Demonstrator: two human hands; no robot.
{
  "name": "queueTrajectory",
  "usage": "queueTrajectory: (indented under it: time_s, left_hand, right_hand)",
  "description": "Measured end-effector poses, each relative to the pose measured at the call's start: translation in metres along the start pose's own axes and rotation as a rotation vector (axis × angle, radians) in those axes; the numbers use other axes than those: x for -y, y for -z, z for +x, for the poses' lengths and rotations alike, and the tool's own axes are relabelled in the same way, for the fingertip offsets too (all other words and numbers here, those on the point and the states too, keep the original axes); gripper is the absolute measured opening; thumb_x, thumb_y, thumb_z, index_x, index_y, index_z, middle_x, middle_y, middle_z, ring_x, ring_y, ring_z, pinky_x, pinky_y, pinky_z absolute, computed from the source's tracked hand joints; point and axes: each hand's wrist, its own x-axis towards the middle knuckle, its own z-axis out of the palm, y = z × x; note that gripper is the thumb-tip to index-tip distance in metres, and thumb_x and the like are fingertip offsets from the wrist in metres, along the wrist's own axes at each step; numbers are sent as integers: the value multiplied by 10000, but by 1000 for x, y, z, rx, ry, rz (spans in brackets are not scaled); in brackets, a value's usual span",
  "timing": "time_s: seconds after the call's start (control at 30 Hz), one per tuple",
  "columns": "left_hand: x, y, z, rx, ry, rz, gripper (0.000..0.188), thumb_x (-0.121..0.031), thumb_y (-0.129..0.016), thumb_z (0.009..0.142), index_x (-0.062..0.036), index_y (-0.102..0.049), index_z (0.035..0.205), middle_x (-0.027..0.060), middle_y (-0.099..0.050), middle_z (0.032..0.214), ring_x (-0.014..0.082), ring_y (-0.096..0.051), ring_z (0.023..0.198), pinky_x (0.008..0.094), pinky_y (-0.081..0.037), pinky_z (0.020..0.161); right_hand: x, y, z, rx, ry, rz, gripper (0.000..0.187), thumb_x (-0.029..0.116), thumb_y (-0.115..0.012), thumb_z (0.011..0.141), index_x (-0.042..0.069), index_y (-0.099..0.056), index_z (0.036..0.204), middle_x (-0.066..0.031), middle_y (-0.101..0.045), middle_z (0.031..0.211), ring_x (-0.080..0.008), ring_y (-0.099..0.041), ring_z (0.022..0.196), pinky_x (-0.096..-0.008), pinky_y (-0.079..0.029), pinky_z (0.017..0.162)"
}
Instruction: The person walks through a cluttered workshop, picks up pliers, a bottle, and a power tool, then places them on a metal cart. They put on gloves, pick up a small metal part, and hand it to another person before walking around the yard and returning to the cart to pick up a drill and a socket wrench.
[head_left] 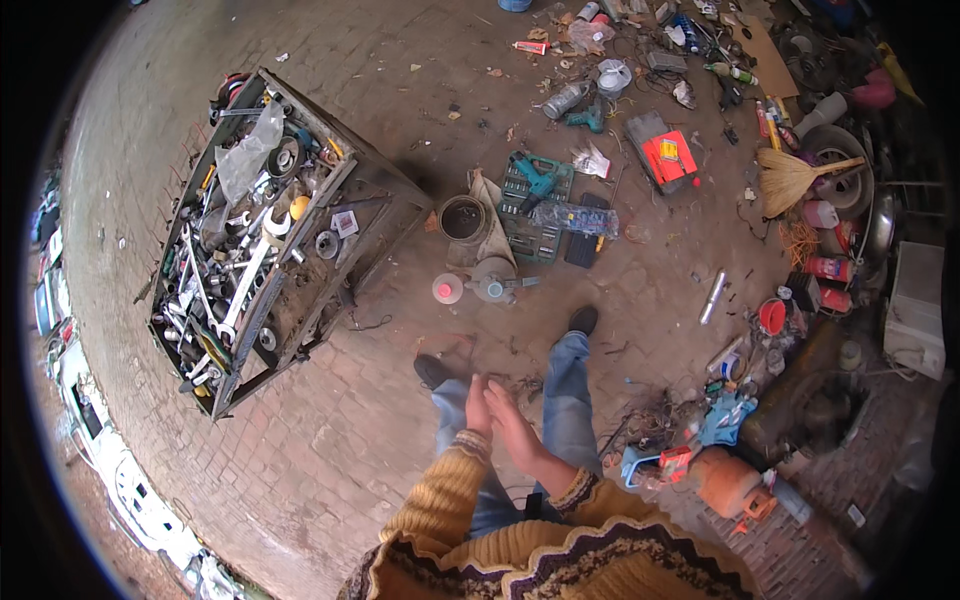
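Observation:
My left hand and my right hand are in front of my body, palms turned toward each other and touching or nearly so. The fingers of both are stretched out, and I see nothing held in either. Beyond my feet, a round metal can stands on the floor, with a bottle with a pink cap and a grey container nearer to me. Beside them lie an open green tool case, a teal power drill and a clear plastic bottle.
To the left stands a metal tool bench heaped with wrenches, sockets and a large open-end wrench. A red-and-black case lies at the far right. Along the right are a straw broom, an orange gas cylinder and scattered clutter.

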Motion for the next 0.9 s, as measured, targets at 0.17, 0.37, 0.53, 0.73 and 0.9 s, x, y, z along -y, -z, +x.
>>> queueTrajectory:
  time_s: [0.17, 0.37, 0.53, 0.73, 0.9]
  left_hand:
    - [18, -44, 103, -356, -308, 781, 474, -367, -473, 943, 18, -646, 1159, 231, -659, 1113, 373, -620, 1057, 434, -481, 916]
    - [21, -162, 171, -612, -118, 878, 589, -474, -466, 876, 18, -702, 1100, 291, -662, 1133, 447, -607, 1134, 478, -461, 975]
    - [-18, -188, 163, -698, -153, 997, 539, -540, -509, 847, -155, -734, 1151, 160, -699, 1165, 359, -575, 1191, 472, -404, 1023]
    - [-34, -198, 103, -863, -321, 1368, 319, -273, -560, 858, -53, -741, 1000, 201, -611, 1233, 367, -503, 1208, 452, -411, 1016]
    - [1, -268, 59, -179, -884, 1829, 219, -135, -562, 825, -16, -678, 968, 169, -530, 1336, 331, -461, 1273, 436, -417, 1029]
  right_hand:
    - [100, 42, -23, 153, 275, -645, 598, 150, -531, 1016, 19, -214, 1506, -117, -543, 1245, -181, -646, 941, -321, -546, 747]
    - [193, 75, -29, 108, 611, -985, 704, 200, -643, 946, 33, -259, 1511, -121, -581, 716, -292, -605, 637, -387, -498, 588]
    - [250, 87, -50, 201, 501, -798, 711, 176, -610, 975, 53, -179, 1527, -119, -539, 751, -282, -574, 643, -390, -481, 602]
    - [287, 72, -112, 472, 154, -390, 624, 95, -547, 1013, 63, -187, 1522, -20, -353, 761, -109, -364, 670, -277, -382, 666]
    - [313, 60, -116, 606, -87, -203, 594, 80, -534, 1016, 57, -210, 1513, 14, -274, 806, -72, -304, 732, -245, -323, 672]
